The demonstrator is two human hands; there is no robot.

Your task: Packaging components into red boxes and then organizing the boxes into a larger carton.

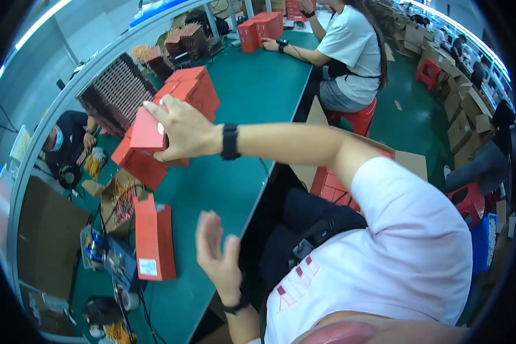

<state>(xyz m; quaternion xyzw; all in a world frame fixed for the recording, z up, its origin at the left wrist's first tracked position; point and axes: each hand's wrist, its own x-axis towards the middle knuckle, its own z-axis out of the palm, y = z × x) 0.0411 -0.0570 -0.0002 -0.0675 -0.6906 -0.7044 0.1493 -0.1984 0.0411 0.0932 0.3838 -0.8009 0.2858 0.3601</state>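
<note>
My right hand (184,127) reaches across the table, its fingers and thumb gripping a small red carton box (148,131) on top of a group of similar boxes. Behind that hand, more red boxes (196,86) stand close together. Held above the table's near edge, my left hand (219,258) is empty, its thumb apart from its slightly blurred fingers. To its left lies a long red box (155,243) with a white label and a raised flap at the far end.
A tall stack of dark slotted pieces (117,89) stands behind the boxes. Cables and tools (117,258) crowd the left side. A co-worker (350,51) sits farther along the green table (252,109). An open cardboard carton (404,166) beside me holds red boxes.
</note>
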